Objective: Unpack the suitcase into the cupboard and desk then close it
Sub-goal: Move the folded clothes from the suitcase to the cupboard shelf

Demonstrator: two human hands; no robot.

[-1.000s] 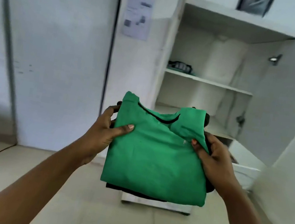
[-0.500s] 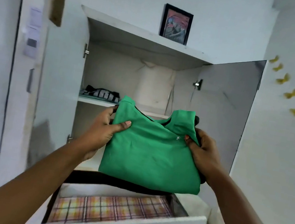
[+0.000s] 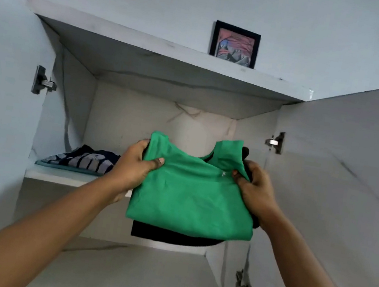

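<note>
Green shirt [image 3: 193, 199] pinched by both hands [image 3: 135, 166] [image 3: 254, 191], hiding most of black garment [image 3: 168, 236].

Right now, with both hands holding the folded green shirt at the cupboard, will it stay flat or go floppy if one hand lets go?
Probably floppy: the green shirt is thin cloth, and its free front edge already sags. The left hand and right hand each pinch a side, so one alone would likely let it unfold. The black garment beneath might slip out.

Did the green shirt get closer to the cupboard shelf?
Yes. The green shirt has moved forward to the cupboard, now at the level of the shelf holding the striped clothes.
</note>
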